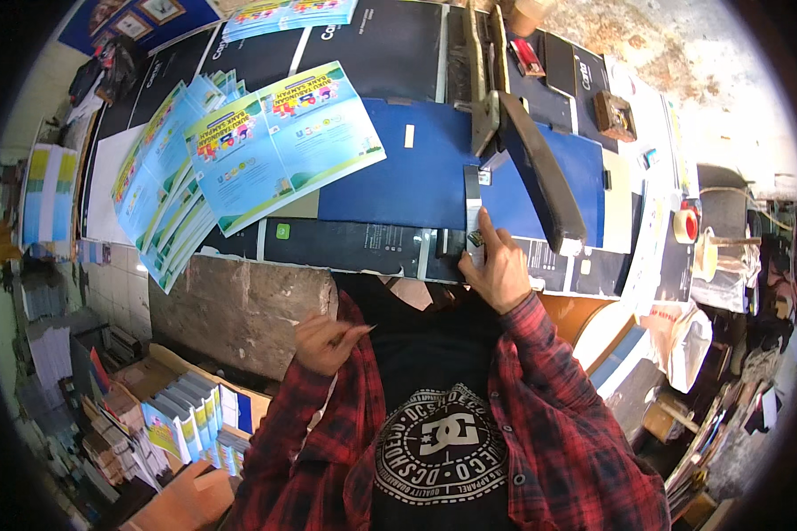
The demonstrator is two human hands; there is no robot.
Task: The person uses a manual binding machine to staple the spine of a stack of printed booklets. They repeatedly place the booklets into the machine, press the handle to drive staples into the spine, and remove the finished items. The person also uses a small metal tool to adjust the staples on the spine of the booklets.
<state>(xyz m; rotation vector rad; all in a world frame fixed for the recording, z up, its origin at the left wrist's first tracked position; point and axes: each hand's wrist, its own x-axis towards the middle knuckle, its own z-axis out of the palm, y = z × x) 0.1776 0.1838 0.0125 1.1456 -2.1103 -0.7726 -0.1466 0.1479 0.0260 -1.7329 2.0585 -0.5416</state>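
My right hand (502,273) is at the table's near edge, its index finger stretched along the narrow metal front of what looks like a heavy-duty stapler (536,173). The thumb presses against that metal part's left side, while the other fingers curl. A long dark handle rises to the right of it. Under the stapler lies a flat blue board (394,168). In front of my body, left of the shirt, my left hand (326,343) is closed in a pinch. A tiny pointed tip shows at its fingertips, too small to name. Left of the board lie fanned printed cover sheets (283,146).
More printed sheets (290,14) lie at the far edge. A tape roll (684,226), a wooden block (615,117) and a red packet (527,58) are on the right. A carton of booklets (190,411) stands at lower left, and a plastic bag (679,345) hangs at right.
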